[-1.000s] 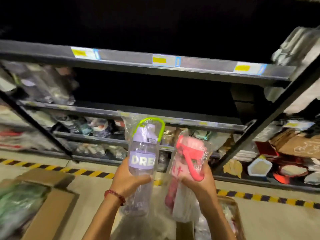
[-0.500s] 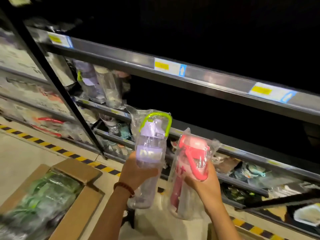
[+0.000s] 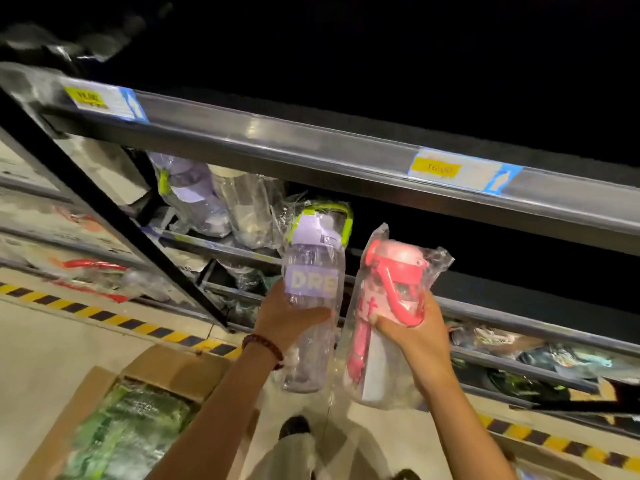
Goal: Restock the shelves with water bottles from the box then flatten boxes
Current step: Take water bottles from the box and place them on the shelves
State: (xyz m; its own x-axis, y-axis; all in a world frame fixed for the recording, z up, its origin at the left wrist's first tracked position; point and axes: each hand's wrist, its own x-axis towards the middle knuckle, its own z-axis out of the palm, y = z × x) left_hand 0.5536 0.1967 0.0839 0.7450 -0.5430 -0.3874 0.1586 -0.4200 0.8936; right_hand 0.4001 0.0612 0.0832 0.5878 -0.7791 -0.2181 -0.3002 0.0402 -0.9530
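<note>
My left hand (image 3: 282,322) grips a clear purple bottle (image 3: 313,268) with a lilac lid and green handle, wrapped in plastic. Beside it my right hand (image 3: 412,336) grips a pink bottle (image 3: 388,299) with a red-pink lid and strap, also bagged. Both bottles are held upright in front of the dark shelf opening (image 3: 467,244), just right of several wrapped bottles (image 3: 221,202) that stand on that shelf. An open cardboard box (image 3: 104,403) with green wrapped goods lies on the floor at the lower left.
A metal shelf rail (image 3: 311,147) with yellow price tags runs above the bottles. A black upright post (image 3: 114,216) slants at the left. Lower shelves (image 3: 519,344) hold bagged goods. Yellow-black tape (image 3: 104,317) marks the floor. My shoe (image 3: 294,426) shows below.
Both hands have lifted the bottles up and closer to the shelf opening. The view has swung left and nearer to the shelf; the stocked bottles now sit right beside the purple one.
</note>
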